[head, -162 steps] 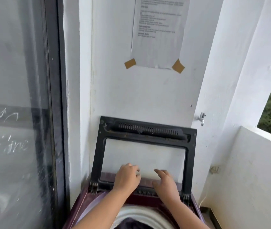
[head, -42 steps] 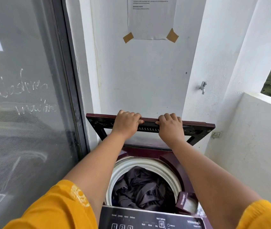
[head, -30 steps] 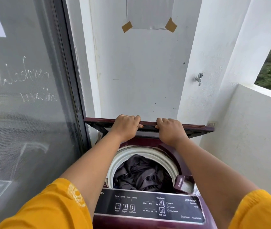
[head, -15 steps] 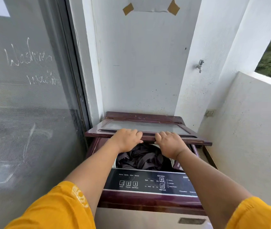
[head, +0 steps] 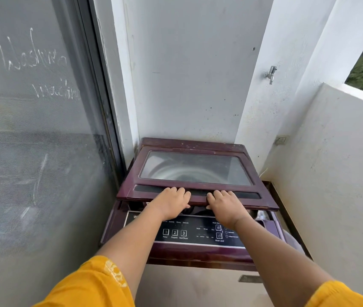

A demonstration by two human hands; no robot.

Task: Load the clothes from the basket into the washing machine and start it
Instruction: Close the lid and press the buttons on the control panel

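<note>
Lid ajar, edge gripped in fingers: L hand, R hand.

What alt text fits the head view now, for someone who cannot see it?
A person's left hand and right hand hold the front edge of a maroon, glass-windowed washing-machine lid, almost shut above the black control panel. The machine sits in a white-walled corner beside a dusty glass door, a metal tap on the wall.

Two hands, one lid, one washing machine.
</note>
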